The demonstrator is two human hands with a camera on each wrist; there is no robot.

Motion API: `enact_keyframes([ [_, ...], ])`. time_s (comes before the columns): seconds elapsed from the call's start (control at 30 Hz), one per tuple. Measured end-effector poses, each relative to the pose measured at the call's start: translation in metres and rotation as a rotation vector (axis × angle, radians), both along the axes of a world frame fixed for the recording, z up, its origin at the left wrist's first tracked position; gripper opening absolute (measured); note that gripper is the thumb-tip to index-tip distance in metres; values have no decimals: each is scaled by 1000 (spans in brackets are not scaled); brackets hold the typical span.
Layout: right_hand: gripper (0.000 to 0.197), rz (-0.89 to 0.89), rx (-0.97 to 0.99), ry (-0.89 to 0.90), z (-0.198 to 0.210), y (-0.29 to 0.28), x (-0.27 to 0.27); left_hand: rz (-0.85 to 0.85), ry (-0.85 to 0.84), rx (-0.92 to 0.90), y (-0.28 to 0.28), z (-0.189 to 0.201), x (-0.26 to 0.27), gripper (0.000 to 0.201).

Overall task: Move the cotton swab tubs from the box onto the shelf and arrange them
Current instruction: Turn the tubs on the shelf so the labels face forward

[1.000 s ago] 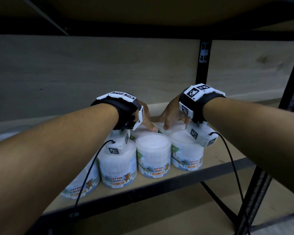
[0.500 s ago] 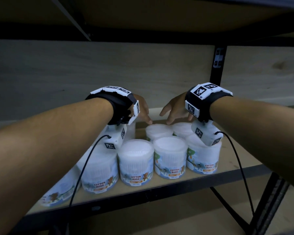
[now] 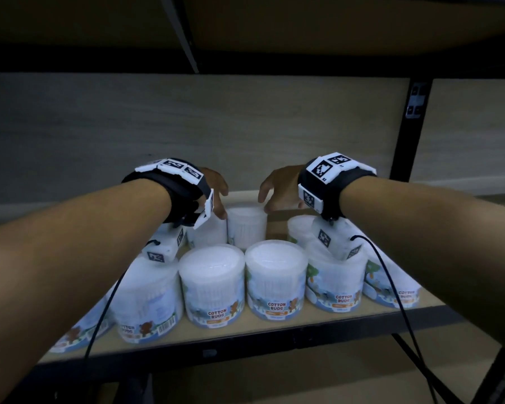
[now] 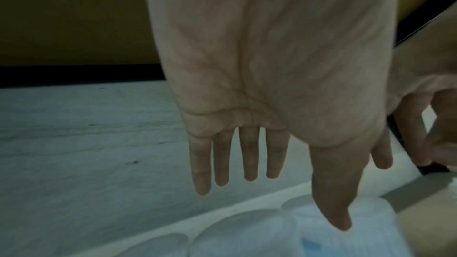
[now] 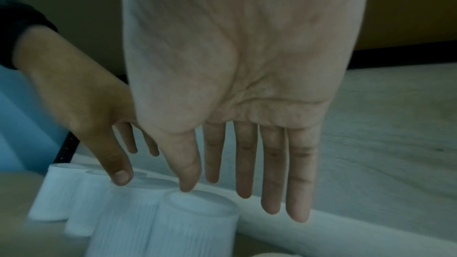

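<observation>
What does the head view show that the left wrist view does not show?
Only the head view shows the front row of cotton swab tubs with "COTTON BUDS" labels, the shelf edge and both wrist bands. Only the left wrist view shows the left hand palm with straight fingers holding nothing. Both show the right hand and white tub lids.

Bare forearms; each wrist wears a black strap (image 3: 327, 182) carrying white blocks with black square-code markers (image 3: 321, 169), black cables (image 3: 391, 284) trailing below.
</observation>
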State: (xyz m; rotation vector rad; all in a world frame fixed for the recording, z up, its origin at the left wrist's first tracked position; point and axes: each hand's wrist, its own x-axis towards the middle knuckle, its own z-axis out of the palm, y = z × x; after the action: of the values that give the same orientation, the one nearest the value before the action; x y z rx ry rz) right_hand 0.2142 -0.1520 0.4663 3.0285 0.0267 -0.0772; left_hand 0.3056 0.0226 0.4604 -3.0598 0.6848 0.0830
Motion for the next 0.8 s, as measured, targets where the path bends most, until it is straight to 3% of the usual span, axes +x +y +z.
enact_keyframes([
  [0.2, 47, 50, 54, -12, -4, 26, 13, 21, -12, 10, 18, -8, 12, 75],
  [0.33, 53, 36, 64, 14, -4, 36, 22, 24, 67, 70, 19, -8, 16, 74],
  [0.47, 61, 21, 52, 37, -6, 44, 30, 4, -6, 58, 22, -11, 21, 77],
  [0.67, 60, 5, 33, 56, -11, 49, 42, 21, 195, 128, 15, -20, 37, 84],
  [0.8, 61, -16, 58, 63, -12, 50, 44, 11, 190, 107, 12, -21, 43, 90],
])
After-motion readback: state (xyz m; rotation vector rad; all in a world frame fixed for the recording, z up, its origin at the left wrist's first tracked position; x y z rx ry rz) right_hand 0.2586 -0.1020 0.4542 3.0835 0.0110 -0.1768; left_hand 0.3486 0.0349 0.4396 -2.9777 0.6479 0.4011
